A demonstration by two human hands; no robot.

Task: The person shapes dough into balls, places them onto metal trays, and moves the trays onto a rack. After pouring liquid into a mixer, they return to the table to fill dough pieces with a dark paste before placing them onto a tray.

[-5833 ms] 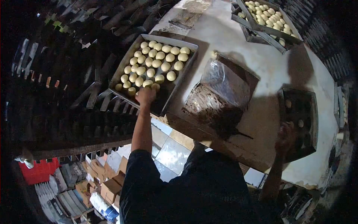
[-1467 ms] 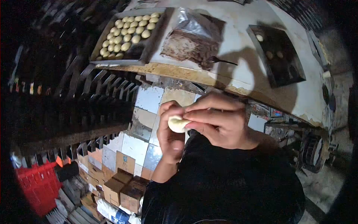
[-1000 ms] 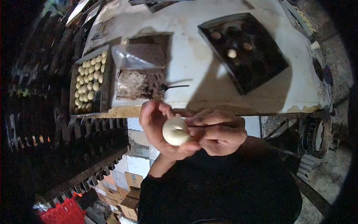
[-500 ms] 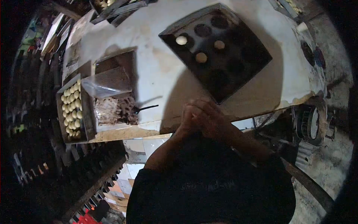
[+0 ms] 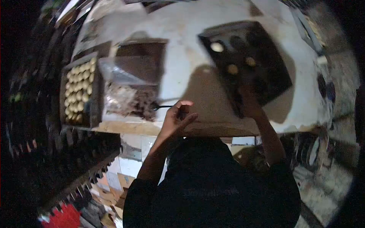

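My left hand (image 5: 180,116) hovers at the table's front edge, fingers curled but apart with nothing between them. It is close to the dark handle (image 5: 164,106) of a utensil lying by the brown filling (image 5: 140,102). My right hand (image 5: 249,102) reaches over the near corner of the dark tray (image 5: 272,76); its fingers are blurred and lost in shadow. On that tray sit three round dough pieces, a pale one (image 5: 217,47) and two browner ones (image 5: 232,69), (image 5: 250,61).
At the left a box (image 5: 95,110) holds rows of several pale dough balls (image 5: 80,85). Clear plastic (image 5: 123,76) lies above the filling. More trays stand along the table's far edge. A red thing (image 5: 62,216) is on the floor at lower left.
My hands were together at the table's edge and have parted. The left moved left toward the utensil handle, the right moved right onto the tray. The camera view has shifted.
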